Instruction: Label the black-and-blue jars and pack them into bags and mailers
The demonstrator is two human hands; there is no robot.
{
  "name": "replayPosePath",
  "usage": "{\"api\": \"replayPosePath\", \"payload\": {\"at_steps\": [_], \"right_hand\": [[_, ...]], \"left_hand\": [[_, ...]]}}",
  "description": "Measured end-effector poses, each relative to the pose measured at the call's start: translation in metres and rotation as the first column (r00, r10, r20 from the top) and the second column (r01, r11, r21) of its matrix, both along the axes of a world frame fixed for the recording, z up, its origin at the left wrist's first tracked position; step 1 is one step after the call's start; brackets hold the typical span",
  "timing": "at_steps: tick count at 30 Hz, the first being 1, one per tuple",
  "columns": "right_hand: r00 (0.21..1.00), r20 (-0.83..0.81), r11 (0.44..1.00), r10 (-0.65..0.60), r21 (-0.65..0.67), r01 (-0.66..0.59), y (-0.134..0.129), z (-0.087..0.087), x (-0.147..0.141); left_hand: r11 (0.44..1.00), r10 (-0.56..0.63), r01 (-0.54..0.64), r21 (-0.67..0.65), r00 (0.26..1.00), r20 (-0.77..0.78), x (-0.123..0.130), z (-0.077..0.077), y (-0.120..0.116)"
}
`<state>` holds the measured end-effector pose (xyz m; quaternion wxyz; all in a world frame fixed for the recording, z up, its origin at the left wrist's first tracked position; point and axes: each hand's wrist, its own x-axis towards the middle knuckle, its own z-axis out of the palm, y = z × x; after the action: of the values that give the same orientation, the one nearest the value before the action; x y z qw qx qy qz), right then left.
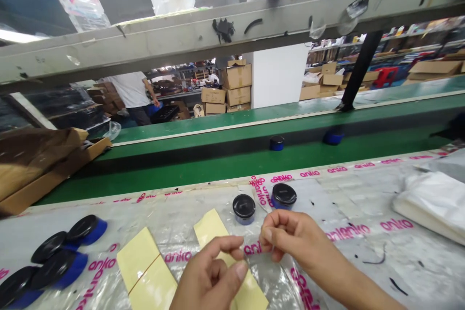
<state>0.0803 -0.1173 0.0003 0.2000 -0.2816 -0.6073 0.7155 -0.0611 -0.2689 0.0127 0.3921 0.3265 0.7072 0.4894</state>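
Note:
My left hand (214,273) is over a yellow paper strip (210,226), its fingers half curled and the thumb apart from the index finger; nothing shows between them. To its right, my right hand (290,237) has its fingers curled in and the thumb pressed to them. Whatever it pinches, if anything, is hidden. Just beyond the hands stand a round tub with a black lid and clear bluish side (244,208) and a black-lidded blue tub (284,196). A second yellow paper piece (145,261), with a brown line across it, lies left of my left hand.
Several black-lidded blue tubs (60,269) sit at the left. Two more, one a blue tub (276,143), are on the green belt (203,167). An open carton (54,174) stands at left, white bags (432,203) at right. A beam (181,34) crosses above; a person (132,92) stands behind.

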Motion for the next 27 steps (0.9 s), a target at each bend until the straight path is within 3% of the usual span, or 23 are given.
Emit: {"api": "replayPosePath", "payload": {"at_steps": [2,9,15,27], "right_hand": [[1.000,-0.021,1.000,0.004,-0.013,-0.004,-0.001,0.003,-0.003],[0.998,-0.044,0.999,-0.037,-0.006,0.036,-0.003,0.008,-0.007],[0.997,-0.045,0.998,-0.065,-0.025,0.064,-0.004,0.008,-0.011],[0.994,-0.059,0.996,-0.090,0.002,0.090,-0.001,-0.001,-0.013]], "left_hand": [[1.000,-0.024,0.024,-0.001,0.998,0.056,0.000,0.007,0.014],[0.991,-0.128,0.126,0.045,0.991,0.034,-0.008,0.019,0.042],[0.987,-0.125,0.118,0.105,0.991,0.057,-0.006,0.014,0.050],[0.993,-0.119,0.119,-0.008,0.993,0.014,-0.004,0.010,0.056]]}}
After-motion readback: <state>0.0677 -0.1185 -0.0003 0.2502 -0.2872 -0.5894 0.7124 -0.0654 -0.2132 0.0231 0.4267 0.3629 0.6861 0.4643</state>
